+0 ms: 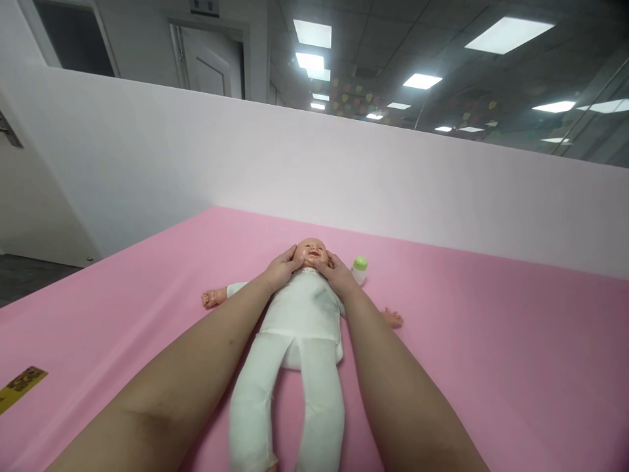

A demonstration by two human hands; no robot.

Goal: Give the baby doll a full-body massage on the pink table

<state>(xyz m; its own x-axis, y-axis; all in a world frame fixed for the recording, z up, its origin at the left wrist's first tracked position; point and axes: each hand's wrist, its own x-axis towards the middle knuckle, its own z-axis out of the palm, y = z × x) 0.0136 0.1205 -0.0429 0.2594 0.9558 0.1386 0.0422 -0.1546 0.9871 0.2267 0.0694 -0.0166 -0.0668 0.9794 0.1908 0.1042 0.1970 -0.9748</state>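
A baby doll [305,305] in a white top and trousers lies on its back, arms spread to the sides and legs toward me. My left hand [285,267] is curved against one side of the doll's head, thumb on the cheek near the chin. On the opposite side my right hand [337,271] cups the head in the same way. The doll's face [312,252] shows between my thumbs. Just beyond my right wrist stands a small bottle [360,269] with a green cap, its lower part partly hidden. My forearms cover parts of the doll's arms.
A pink padded surface [491,367] spreads under the doll. Behind it runs a low white wall [393,190] with glass above. A yellow label strip [22,388] lies at the left edge. A door [34,190] stands beyond the surface's left side.
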